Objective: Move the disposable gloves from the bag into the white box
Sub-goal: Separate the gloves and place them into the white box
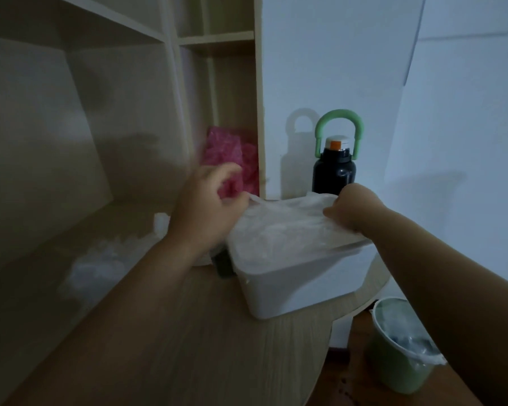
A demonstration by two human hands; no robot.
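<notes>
A white box stands on the wooden desk, its open top covered by a stack of clear disposable gloves. My left hand pinches the stack's far left corner. At the far right edge, my right hand grips the gloves with curled fingers. A crumpled clear plastic bag lies on the desk to the left, apart from both hands.
A black bottle with a green loop handle stands against the wall behind the box. Something pink sits in the shelf nook. A dark object lies beside the box. A green bin stands on the floor at right.
</notes>
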